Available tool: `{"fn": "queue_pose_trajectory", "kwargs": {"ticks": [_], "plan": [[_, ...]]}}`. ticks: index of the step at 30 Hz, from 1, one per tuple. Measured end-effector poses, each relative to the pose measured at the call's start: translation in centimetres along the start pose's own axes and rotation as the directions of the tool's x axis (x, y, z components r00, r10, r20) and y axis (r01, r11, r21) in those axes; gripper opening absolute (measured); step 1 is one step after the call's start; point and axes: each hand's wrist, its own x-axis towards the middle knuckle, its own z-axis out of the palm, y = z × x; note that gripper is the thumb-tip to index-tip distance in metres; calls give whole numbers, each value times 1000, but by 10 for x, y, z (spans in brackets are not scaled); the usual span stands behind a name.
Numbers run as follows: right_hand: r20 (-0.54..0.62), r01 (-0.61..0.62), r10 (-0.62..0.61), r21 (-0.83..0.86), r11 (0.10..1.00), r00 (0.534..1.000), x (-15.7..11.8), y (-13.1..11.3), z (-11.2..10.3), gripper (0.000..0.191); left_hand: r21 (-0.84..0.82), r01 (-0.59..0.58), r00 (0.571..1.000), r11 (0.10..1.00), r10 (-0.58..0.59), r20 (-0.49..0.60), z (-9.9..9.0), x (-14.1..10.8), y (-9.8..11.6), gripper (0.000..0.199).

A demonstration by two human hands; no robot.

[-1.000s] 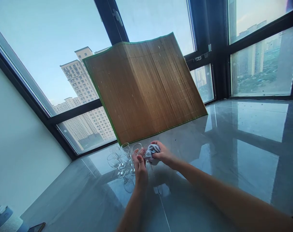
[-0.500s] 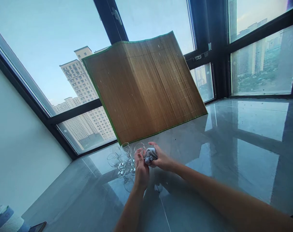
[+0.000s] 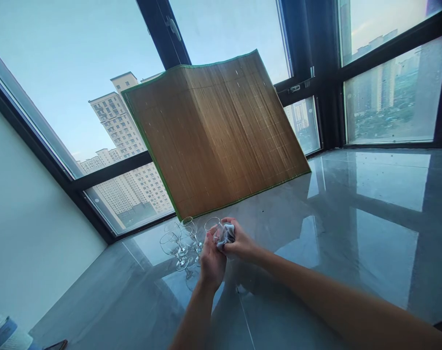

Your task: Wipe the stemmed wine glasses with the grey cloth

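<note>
My left hand (image 3: pixel 212 262) is closed around a clear stemmed glass (image 3: pixel 212 224), whose rim shows above the fingers. The glass's lower part is hidden behind the hand. Against the right side of its bowl, a bunched grey cloth (image 3: pixel 226 236) is pressed by my right hand (image 3: pixel 241 243), with the fingers closed on it. Just left of my hands, several clear stemmed glasses (image 3: pixel 169 242) stand upright close together on the glossy grey tiled surface (image 3: pixel 141 301).
A brown slatted mat (image 3: pixel 221 136) with green edging leans against the dark-framed windows behind the glasses. At the lower left are a blue and white roll-like object (image 3: pixel 8 335) and part of a dark phone-like object (image 3: pixel 57 345). A pale wall (image 3: pixel 31 233) rises at left.
My right hand and the cloth have shifted slightly left, and the cloth now lies closer along the glass's bowl. The standing glasses have stayed in place; the view has moved slightly.
</note>
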Motion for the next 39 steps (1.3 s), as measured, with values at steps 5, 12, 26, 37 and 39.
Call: {"fn": "queue_pose_trajectory", "kwargs": {"ticks": [5, 12, 26, 37, 39], "plan": [[-129, -4, 0, -27, 1000, 992, 10, 6, -15, 69, 358, -152, 960, 921, 223, -168, -2, -2, -15, 42], [-451, -20, -99, -252, 967, 887, 28, 14, -58, 64, 908, -414, 573, 58, 792, 211, -4, -18, -2, 17], [-600, -168, -140, -428, 888, 788, 37, 25, -94, 66, 907, 77, 504, 415, 768, -394, -27, 1, 0, 66], [-615, -262, -212, -587, 766, 759, 35, 24, -98, 62, 647, 34, 585, 762, 509, -631, -50, 16, -5, 66], [-622, -283, -212, -599, 749, 754, 35, 24, -100, 62, 590, 40, 607, 807, 449, -656, -49, 17, -4, 64]]}}
